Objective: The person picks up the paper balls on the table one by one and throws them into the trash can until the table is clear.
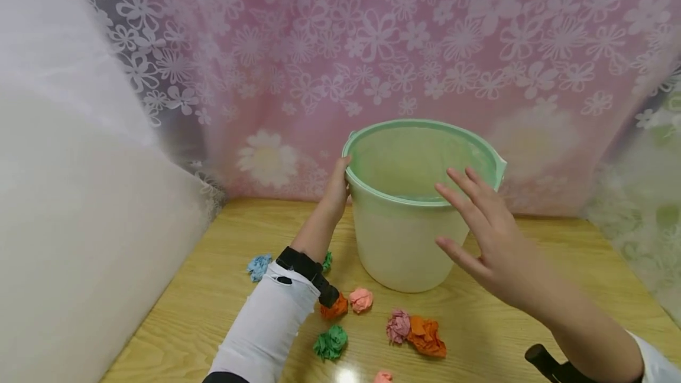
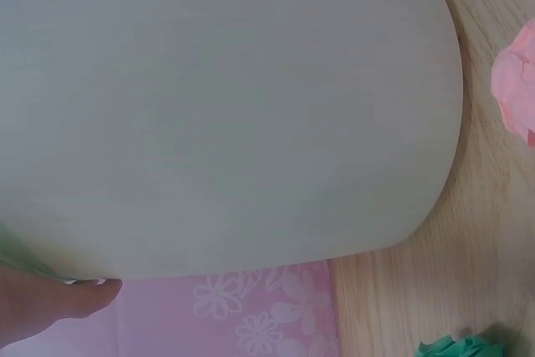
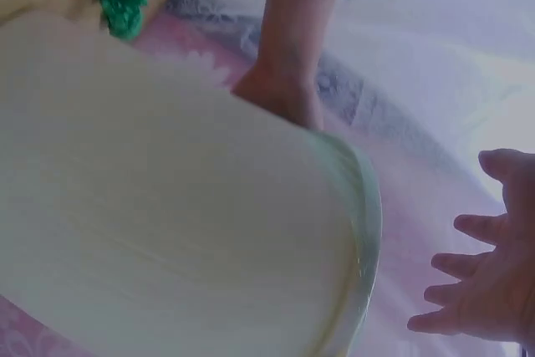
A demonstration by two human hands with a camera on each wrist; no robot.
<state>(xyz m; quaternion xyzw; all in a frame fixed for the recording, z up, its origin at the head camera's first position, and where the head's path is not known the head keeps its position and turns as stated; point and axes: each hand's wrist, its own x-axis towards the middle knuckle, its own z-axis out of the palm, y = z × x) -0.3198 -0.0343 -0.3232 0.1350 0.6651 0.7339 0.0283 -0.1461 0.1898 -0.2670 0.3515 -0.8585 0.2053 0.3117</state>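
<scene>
A pale bucket with a green rim [image 1: 404, 247] stands upright at the back of the table. At its left side my left hand [image 1: 335, 191] grips the rim; in the left wrist view its fingertips [image 2: 96, 294] show at the bucket's edge. My right hand [image 1: 486, 229] is raised by the front right of the rim, fingers spread and holding nothing. The right wrist view shows that right hand [image 3: 489, 265] apart from the bucket wall [image 3: 184, 198]. Inside, the part of the bucket that shows holds nothing; its floor is hidden.
Crumpled paper balls lie in front of the bucket: blue [image 1: 258, 267], green [image 1: 331, 343], orange [image 1: 427, 337], pink [image 1: 361, 300] and mauve [image 1: 398, 327] among them. My left forearm partly covers some. A flowered pink curtain [image 1: 319, 46] hangs behind the wooden table [image 1: 175, 324].
</scene>
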